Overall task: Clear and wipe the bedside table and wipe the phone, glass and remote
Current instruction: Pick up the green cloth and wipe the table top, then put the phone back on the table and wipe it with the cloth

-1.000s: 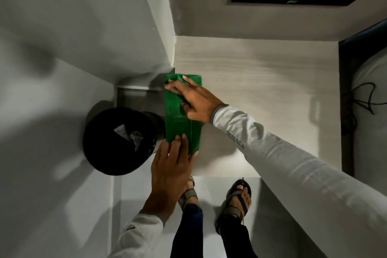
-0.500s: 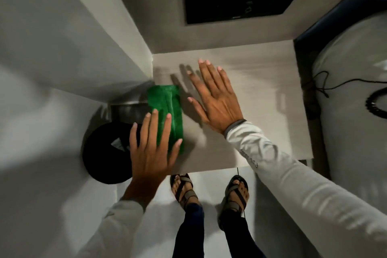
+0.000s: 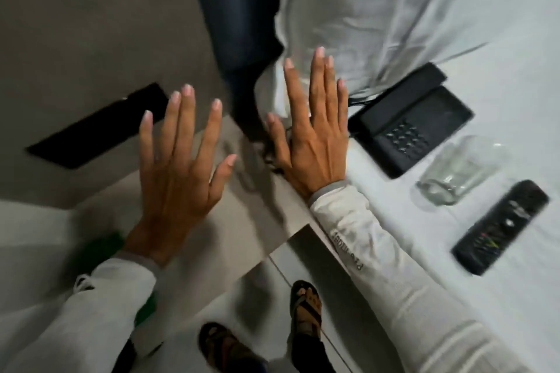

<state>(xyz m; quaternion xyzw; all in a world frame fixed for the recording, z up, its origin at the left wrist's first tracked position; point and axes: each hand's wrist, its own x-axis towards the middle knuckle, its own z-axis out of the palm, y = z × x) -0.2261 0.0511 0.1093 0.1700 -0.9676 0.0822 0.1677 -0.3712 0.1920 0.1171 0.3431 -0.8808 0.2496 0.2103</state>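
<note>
Both hands are raised flat, fingers spread, holding nothing. My left hand hovers over the pale bedside table. My right hand is above the table's right edge, next to the bed. On the white bed sheet to the right lie a black desk phone, a clear glass on its side, and a black remote. The green cloth shows blurred under my left wrist and sleeve, at the table's left end.
A dark headboard rises beyond the table, beside a white pillow. A black wall panel is on the grey wall at left. My sandalled feet stand on the tiled floor below.
The view has swung right, bringing the bed with phone, glass and remote into sight. Both hands left the green cloth and lifted up, open; the black bin is out of view.
</note>
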